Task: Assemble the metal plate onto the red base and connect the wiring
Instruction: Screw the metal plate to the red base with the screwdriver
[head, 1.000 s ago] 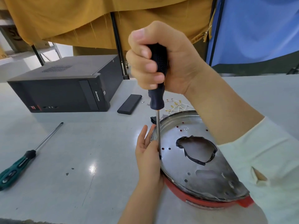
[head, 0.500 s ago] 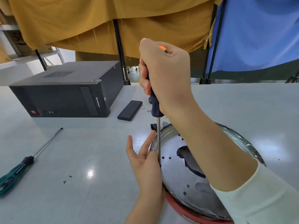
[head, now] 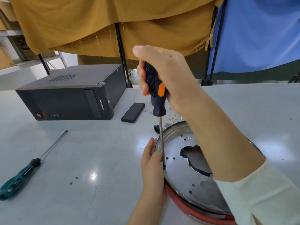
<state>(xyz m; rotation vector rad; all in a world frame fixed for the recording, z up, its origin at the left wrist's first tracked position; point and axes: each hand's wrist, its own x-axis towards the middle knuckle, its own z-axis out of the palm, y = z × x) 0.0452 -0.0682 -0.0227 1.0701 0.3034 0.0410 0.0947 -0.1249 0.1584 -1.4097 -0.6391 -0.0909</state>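
A round metal plate (head: pixel 180 174) with small holes and a dark irregular cut-out lies on the red base (head: pixel 186 208) at the lower right. My right hand (head: pixel 164 75) grips the black-and-orange screwdriver (head: pixel 156 95) upright, its tip set on a screw near the plate's left edge. My left hand (head: pixel 152 166) rests against the plate's left rim, fingers beside the shaft. A black plug (head: pixel 156 128) and pale wires (head: pixel 175 118) lie behind the plate, partly hidden by my right forearm.
A green-handled screwdriver (head: pixel 24 174) lies on the grey table (head: pixel 97 151) at the left. A black computer case (head: pixel 71 95) and a flat black box (head: pixel 133 112) sit further back, with small screws (head: pixel 148 111) beside the box. Yellow and blue cloths hang behind.
My right hand has turned on the handle, showing its orange inlay. My left hand has closed in against the shaft and rim. The view has tilted up slightly.
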